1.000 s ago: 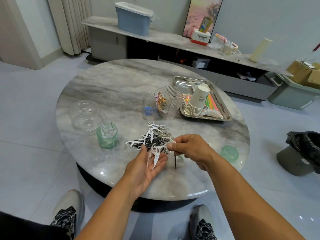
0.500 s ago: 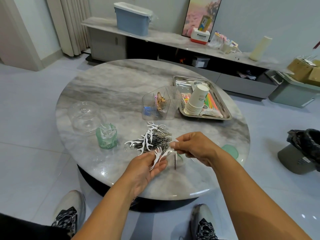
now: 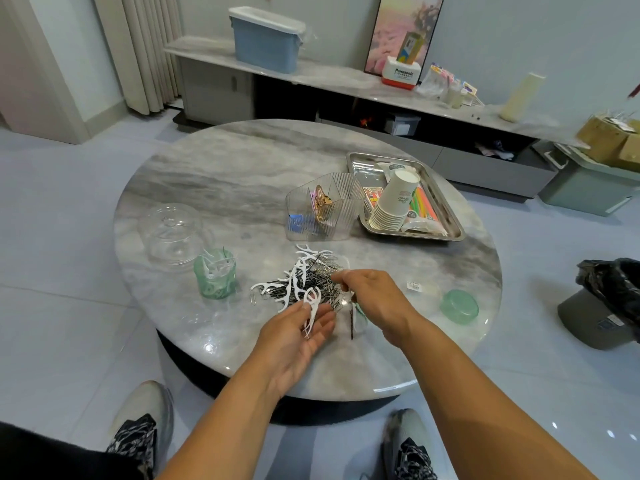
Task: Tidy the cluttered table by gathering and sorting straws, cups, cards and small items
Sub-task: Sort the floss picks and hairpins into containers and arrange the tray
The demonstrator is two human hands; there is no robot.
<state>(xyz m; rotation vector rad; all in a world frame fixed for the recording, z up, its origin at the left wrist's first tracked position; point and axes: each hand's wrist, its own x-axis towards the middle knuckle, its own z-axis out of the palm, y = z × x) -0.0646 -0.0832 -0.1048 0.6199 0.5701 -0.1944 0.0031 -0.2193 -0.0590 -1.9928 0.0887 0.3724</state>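
While white floss picks are held across the palm-up left hand, the right hand is closed on something unclear in the tangled pile on the marble table; beyond are seen a green cup, a ribbed clear organizer, and stacked paper cups in a steel tray.

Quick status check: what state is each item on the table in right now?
Left hand: palm up, holding white floss picks.
Right hand: pinching into the mixed pile of picks and pins.
Green glass jar: upright, lid off, picks inside.
Green round lid: lying apart.
Stack of white paper cups: tipped over in the metal tray.
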